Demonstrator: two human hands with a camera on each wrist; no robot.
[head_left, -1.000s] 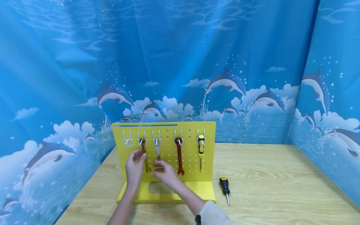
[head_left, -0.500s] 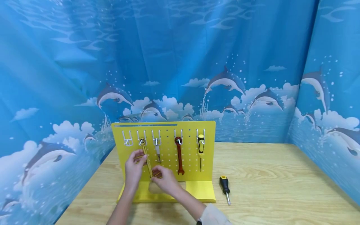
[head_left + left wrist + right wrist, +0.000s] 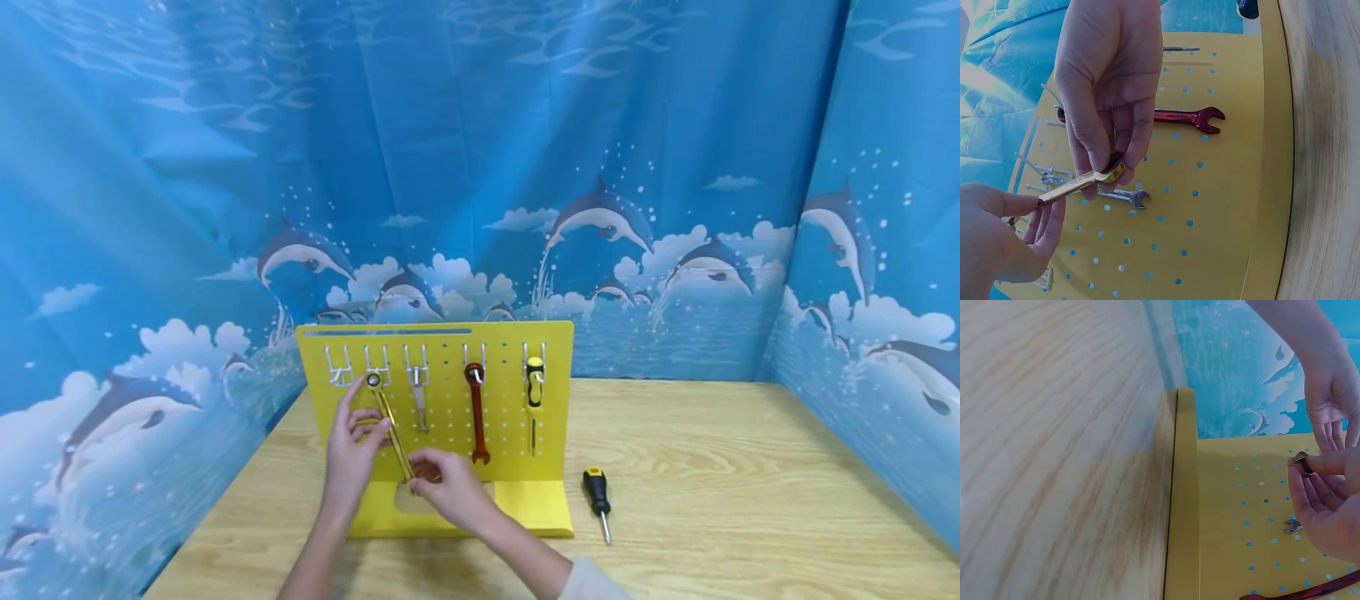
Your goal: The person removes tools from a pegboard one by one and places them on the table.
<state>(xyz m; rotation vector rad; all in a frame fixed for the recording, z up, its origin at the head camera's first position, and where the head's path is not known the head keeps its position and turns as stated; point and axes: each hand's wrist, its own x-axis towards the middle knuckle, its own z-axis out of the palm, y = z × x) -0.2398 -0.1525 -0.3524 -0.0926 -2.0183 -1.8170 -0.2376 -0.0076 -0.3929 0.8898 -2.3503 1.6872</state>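
Note:
A gold combination wrench point(image 3: 392, 429) slants in front of the yellow pegboard, its ring end close to the second hook from the left. Whether the ring still touches that hook I cannot tell. My left hand point(image 3: 352, 450) pinches the shaft between thumb and fingers, index finger stretched up toward the ring. My right hand point(image 3: 453, 490) pinches the lower, open end. In the left wrist view, the left hand point(image 3: 1004, 231) holds the wrench point(image 3: 1072, 186) near its ring end, and the right hand point(image 3: 1110, 87) its jaw end. The right wrist view shows the right fingers around the jaw end point(image 3: 1301, 459).
The pegboard point(image 3: 517, 333) stands on a wooden table point(image 3: 712, 483). On it hang a small silver wrench point(image 3: 420, 404), a red wrench point(image 3: 478, 417) and a yellow-black screwdriver point(image 3: 534, 383). The leftmost hook point(image 3: 340, 375) holds nothing. A black screwdriver point(image 3: 597, 493) lies right of the board.
My right hand has moved down and taken hold of the wrench's lower end. The wrench has tilted outward, its ring shifting slightly left and down. My left index finger has stretched up.

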